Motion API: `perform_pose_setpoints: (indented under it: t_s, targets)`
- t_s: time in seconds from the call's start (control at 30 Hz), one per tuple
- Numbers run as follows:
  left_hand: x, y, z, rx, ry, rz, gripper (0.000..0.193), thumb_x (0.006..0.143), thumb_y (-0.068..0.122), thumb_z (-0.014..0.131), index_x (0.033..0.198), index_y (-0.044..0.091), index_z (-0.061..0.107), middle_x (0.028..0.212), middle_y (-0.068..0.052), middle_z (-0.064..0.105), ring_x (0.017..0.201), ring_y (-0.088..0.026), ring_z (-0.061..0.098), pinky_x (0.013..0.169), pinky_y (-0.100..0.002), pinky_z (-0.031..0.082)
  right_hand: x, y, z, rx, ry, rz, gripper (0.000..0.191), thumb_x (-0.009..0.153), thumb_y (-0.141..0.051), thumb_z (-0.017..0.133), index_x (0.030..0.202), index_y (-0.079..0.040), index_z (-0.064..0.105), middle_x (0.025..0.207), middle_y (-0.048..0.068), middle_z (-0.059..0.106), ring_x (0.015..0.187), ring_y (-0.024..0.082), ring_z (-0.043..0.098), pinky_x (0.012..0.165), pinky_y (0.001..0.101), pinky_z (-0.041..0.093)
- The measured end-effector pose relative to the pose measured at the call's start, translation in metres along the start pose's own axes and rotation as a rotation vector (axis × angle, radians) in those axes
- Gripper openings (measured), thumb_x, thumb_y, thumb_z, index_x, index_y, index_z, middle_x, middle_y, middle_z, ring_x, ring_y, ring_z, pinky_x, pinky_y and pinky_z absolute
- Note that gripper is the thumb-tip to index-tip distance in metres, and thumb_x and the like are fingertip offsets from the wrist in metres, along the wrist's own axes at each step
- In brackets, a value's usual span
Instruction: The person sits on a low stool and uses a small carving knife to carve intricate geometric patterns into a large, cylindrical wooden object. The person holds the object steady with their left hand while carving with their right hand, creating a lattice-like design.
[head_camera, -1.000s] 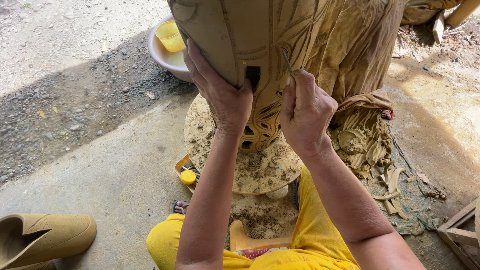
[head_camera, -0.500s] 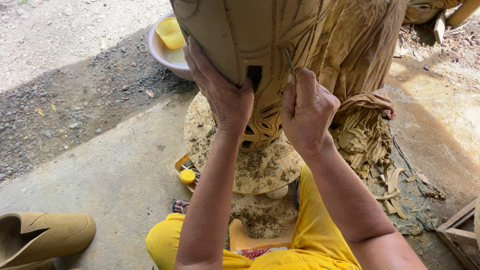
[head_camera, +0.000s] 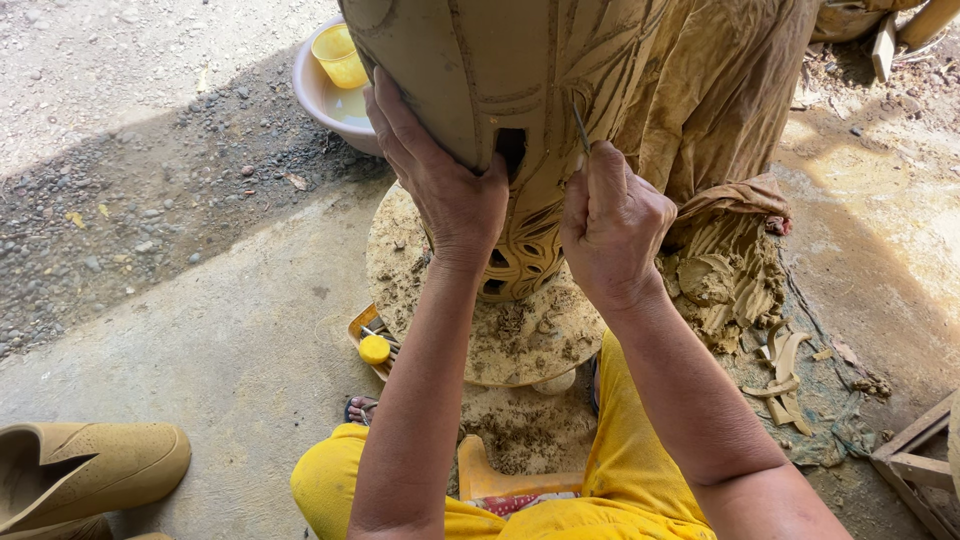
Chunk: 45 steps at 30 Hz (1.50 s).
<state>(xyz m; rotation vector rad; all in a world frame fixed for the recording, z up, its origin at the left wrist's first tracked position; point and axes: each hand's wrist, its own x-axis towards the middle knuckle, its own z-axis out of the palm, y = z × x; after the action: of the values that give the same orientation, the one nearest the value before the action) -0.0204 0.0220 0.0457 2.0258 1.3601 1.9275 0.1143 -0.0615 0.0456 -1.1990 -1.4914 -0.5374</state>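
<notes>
A: What is the left hand (head_camera: 450, 195) doing?

B: It lies flat and open against the side of the clay pot (head_camera: 520, 110), fingers spread upward over the wall, palm pressed to it just left of a dark cut-out slot. It grips nothing; it only steadies the pot.

A: And the right hand (head_camera: 612, 225)?

B: It is closed around a thin carving tool (head_camera: 580, 128), pinched between thumb and fingers. The tool's tip touches the pot's wall just right of that slot, among carved leaf-like lines.

A: Where does the pot stand?

B: On a round turntable (head_camera: 420, 280) crusted with clay crumbs, directly in front of the person's knees. The pot's lower part has a band of cut-through openings, and it seems to lean toward the camera.

A: What lies around it?

B: Behind the pot hangs a muddy brown cloth (head_camera: 720, 90). To the right of the turntable sits a heap of wet clay (head_camera: 725, 275), with curled clay strips (head_camera: 780, 365) on the floor beside it. At the turntable's left edge is a small tray with a yellow cap (head_camera: 374, 349) in it. Farther back on the left, a pale basin (head_camera: 325, 95) holds a yellow cup (head_camera: 340, 55). The person wears yellow trousers (head_camera: 330, 480), and a tan shoe (head_camera: 90, 470) rests on the concrete floor (head_camera: 230, 340) at the lower left.
</notes>
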Motion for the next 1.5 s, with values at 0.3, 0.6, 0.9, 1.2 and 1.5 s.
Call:
perform_pose_setpoints:
  t_s: [0.3,0.6,0.9,1.2,1.5]
  targets:
    - [-0.002,0.0,0.0,-0.005,-0.011,-0.022,0.128,0.074,0.004,0.087,0.164,0.016,-0.004,0.167,-0.028,0.013,0.159,-0.046,0.017,0.135,-0.059,0.019,-0.017,0.002,0.01,-0.008,0.004,0.032,0.019,0.1,0.012,0.064,0.104,-0.004,0.054,0.066,0.003,0.052,0.055,0.011,0.055,0.049,0.0284,0.047]
    - [-0.001,0.001,-0.002,-0.021,-0.013,-0.029,0.126,0.074,0.004,0.084,0.164,0.015,-0.003,0.167,-0.028,0.011,0.16,-0.047,0.015,0.135,-0.058,0.018,-0.023,-0.004,0.012,0.077,-0.031,0.101,0.022,0.093,0.016,0.061,0.105,0.0,0.052,0.072,0.006,0.055,0.057,0.011,0.054,0.05,0.0281,0.048]
    - [-0.001,-0.003,0.001,-0.004,-0.017,-0.034,0.128,0.073,0.005,0.086,0.164,0.016,-0.004,0.167,-0.028,0.011,0.159,-0.047,0.015,0.134,-0.059,0.018,-0.04,-0.001,0.024,0.125,-0.012,0.147,0.018,0.095,0.014,0.057,0.101,-0.001,0.049,0.076,0.009,0.054,0.061,0.015,0.052,0.053,0.0328,0.048]
    - [0.0,-0.006,0.001,-0.008,-0.014,-0.03,0.127,0.073,0.004,0.085,0.164,0.014,-0.002,0.167,-0.028,0.013,0.159,-0.048,0.016,0.134,-0.058,0.018,-0.025,0.018,-0.012,0.186,-0.082,0.146,0.016,0.117,-0.012,0.05,0.102,-0.008,0.053,0.07,0.002,0.057,0.053,0.01,0.054,0.043,0.0291,0.044]
    - [0.005,-0.006,-0.001,-0.044,-0.018,-0.041,0.126,0.069,0.0,0.084,0.164,0.011,0.001,0.165,-0.03,0.016,0.157,-0.05,0.018,0.133,-0.057,0.019,0.013,0.009,-0.023,-0.048,-0.092,0.066,0.023,0.115,-0.012,0.06,0.093,-0.008,0.052,0.066,0.006,0.052,0.052,0.016,0.046,0.049,0.0366,0.036]
